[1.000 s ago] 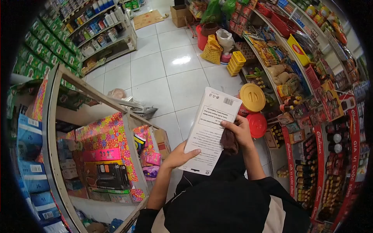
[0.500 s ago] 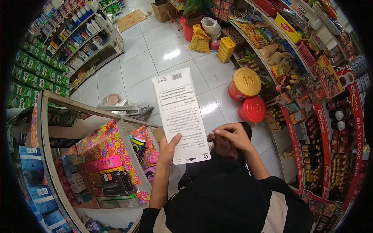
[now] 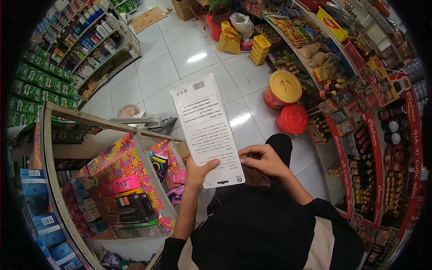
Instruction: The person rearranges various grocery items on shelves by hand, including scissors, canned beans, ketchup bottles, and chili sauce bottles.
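A long white packaging card (image 3: 204, 114), printed with a barcode and dense text and with a hang hole at its near end, is in front of my body. My left hand (image 3: 201, 173) grips its lower left edge, the thumb lying across the printed face. At the lower right edge is my right hand (image 3: 265, 159), its fingers closed and the fingertips at the card's border. Beneath those fingers hangs a dark brown, cloth-like piece (image 3: 257, 177), seemingly held by the right hand and partly hidden by it. The card's other side is out of sight.
To the left stands a shelf case (image 3: 148, 173) with boxes and flowered paper. Shelves of sauce bottles (image 3: 360, 180) line the right. A red bucket (image 3: 291, 119) and a gold-lidded tub (image 3: 285, 87) stand on the tiled floor (image 3: 198, 56), a yellow sack (image 3: 229, 39) farther off.
My right hand has moved left to the card's edge. The card has shifted slightly up and left at its far end, and my left thumb reaches farther across it.
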Available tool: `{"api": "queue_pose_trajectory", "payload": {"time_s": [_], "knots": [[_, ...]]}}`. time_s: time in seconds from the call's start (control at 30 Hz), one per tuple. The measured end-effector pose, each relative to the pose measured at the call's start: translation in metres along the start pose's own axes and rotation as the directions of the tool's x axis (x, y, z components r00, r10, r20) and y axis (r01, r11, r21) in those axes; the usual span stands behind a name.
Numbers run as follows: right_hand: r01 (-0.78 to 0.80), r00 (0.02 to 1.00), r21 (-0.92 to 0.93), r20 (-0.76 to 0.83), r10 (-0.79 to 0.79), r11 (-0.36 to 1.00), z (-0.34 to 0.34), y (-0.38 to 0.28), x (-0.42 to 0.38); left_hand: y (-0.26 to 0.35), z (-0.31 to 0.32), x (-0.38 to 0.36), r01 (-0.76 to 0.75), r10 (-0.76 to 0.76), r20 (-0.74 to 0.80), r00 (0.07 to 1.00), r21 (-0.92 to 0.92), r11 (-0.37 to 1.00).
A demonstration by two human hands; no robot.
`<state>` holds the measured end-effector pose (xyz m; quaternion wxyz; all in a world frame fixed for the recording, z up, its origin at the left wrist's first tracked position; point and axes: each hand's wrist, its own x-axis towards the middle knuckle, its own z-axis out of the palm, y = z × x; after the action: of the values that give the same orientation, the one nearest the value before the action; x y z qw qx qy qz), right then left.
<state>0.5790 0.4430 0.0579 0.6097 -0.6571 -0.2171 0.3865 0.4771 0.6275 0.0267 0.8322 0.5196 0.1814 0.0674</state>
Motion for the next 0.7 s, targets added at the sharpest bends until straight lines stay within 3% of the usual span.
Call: {"api": "queue_pose_trajectory", "payload": {"time_s": [0.13,0.27,0.43,0.7], "knots": [[0.044,0.999,-0.005,-0.002,-0.044,0.999,-0.002,-0.001,0.004,-0.001,0.001,0.003,-0.028,0.028,-0.01,1.0,-0.004,1.0],[-0.007,1.0,-0.048,-0.031,0.005,0.999,-0.004,-0.005,0.003,0.002,0.006,0.002,-0.016,0.016,-0.018,1.0,-0.002,1.0],[-0.029,0.999,-0.093,-0.035,0.026,0.995,-0.007,-0.003,0.003,0.004,0.011,0.002,-0.11,0.112,-0.032,0.993,0.054,0.992],[0.008,0.976,-0.446,-0.19,-0.104,0.895,0.0,0.007,0.008,0.001,0.017,-0.001,-0.062,0.107,-0.161,0.981,0.26,0.964]]}}
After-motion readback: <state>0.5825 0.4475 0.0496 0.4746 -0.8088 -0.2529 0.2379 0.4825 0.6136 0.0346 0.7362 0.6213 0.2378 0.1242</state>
